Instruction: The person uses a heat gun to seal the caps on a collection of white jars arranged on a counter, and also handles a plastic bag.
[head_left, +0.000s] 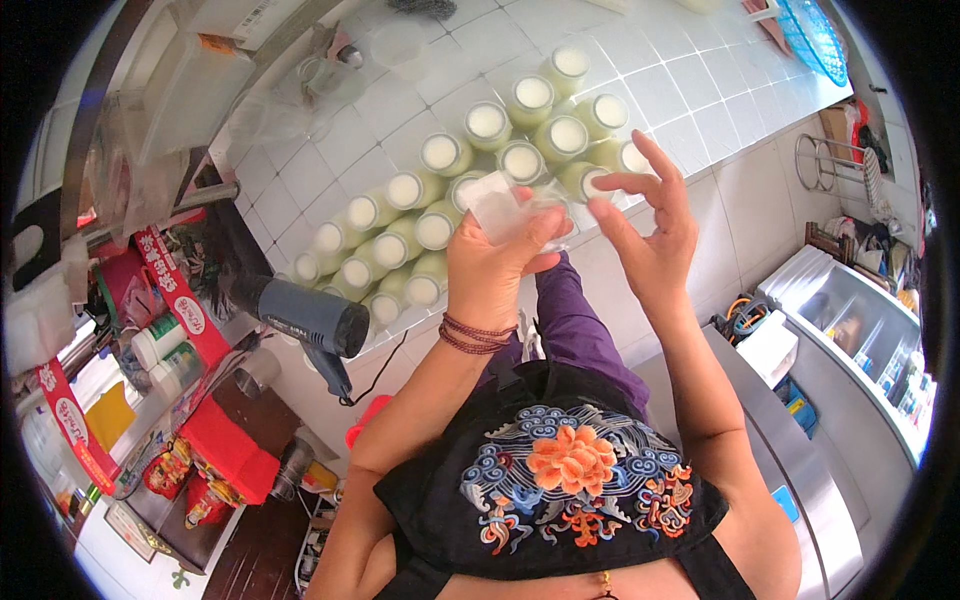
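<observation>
My left hand (499, 251) grips a small stack of translucent plastic film pieces (493, 204) between thumb and fingers. Below and beyond it, bottles of pale green liquid with round white tops (523, 162) stand in close rows on the tiled counter (697, 105). My right hand (656, 225) hovers at the near edge of the rows, its thumb and index finger apart. Those fingertips are by one bottle's white top (598, 184); I cannot tell whether they touch it. My left hand and the film hide some of the bottles.
A dark blue-grey hair dryer (311, 319) is at the counter's left end, its cord hanging down. A blue plastic basket (814, 41) sits at the far right corner. Left are shelves with a red box (229, 450). A stainless steel surface (795, 465) runs along my right.
</observation>
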